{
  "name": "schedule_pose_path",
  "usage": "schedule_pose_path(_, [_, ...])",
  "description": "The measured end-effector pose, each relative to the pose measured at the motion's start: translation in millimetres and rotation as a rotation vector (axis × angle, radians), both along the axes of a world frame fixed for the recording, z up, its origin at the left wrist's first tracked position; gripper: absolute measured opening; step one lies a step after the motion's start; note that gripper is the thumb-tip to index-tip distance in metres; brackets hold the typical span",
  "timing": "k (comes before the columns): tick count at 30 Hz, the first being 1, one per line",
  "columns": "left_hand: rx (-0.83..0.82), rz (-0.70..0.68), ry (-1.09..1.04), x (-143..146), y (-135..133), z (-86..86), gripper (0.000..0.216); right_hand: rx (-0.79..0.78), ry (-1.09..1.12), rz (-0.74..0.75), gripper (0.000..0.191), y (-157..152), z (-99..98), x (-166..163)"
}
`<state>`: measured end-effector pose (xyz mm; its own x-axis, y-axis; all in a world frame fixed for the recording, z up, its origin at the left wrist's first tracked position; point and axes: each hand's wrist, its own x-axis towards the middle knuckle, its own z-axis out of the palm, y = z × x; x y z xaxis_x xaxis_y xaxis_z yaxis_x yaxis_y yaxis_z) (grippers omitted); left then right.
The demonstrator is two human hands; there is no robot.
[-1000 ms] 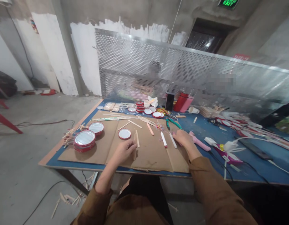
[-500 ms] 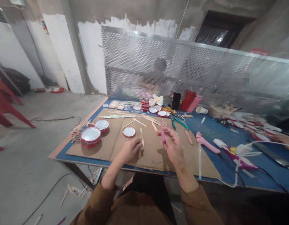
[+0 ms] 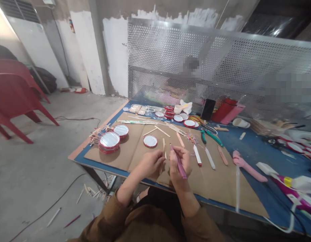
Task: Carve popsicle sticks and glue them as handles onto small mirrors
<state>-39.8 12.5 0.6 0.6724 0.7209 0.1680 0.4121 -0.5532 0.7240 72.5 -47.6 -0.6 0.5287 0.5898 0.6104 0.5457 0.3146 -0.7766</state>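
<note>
My left hand (image 3: pixel 151 163) pinches a flat, pale wooden stick (image 3: pixel 164 144) that stands up above the fingers. Close by on its right, my right hand (image 3: pixel 184 158) is closed round a purple-pink pen (image 3: pixel 180 168), its tip pointing up and left at the stick. The tip and stick look slightly apart. Beneath both hands lies a brown cardboard sheet (image 3: pixel 135 159). Just beyond the left hand is a small round drum-like disc (image 3: pixel 150 141) with a white face and red rim. A white marker-like stick (image 3: pixel 197 155) and a grey-white one (image 3: pixel 210 158) lie right of my right hand.
Stacked red-rimmed drums (image 3: pixel 109 141) stand at the left, beside bundled sticks. Green-handled pliers (image 3: pixel 213 137), a pink glue gun-like tool (image 3: pixel 248 168) and a purple-and-white power strip (image 3: pixel 289 188) lie to the right. Behind are a phone (image 3: pixel 208 109) and a perforated metal screen (image 3: pixel 170 50).
My right hand has moved toward the left hand, and the pen has turned so its tip faces the stick. The view has swung left.
</note>
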Motion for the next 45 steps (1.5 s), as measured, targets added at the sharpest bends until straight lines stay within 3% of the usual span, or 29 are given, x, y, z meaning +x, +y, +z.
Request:
schedule_pose_path(19, [0.005,-0.014,-0.035,-0.2,-0.5,-1.3,0.022,-0.081,-0.074,0.023,0.015,-3.8,-11.7,5.7])
schedule_pose_path(45, [0.035,0.0,-0.039,-0.4,0.8,-5.0,0.02,-0.073,-0.021,-0.012,0.016,-4.5,-1.8,5.8])
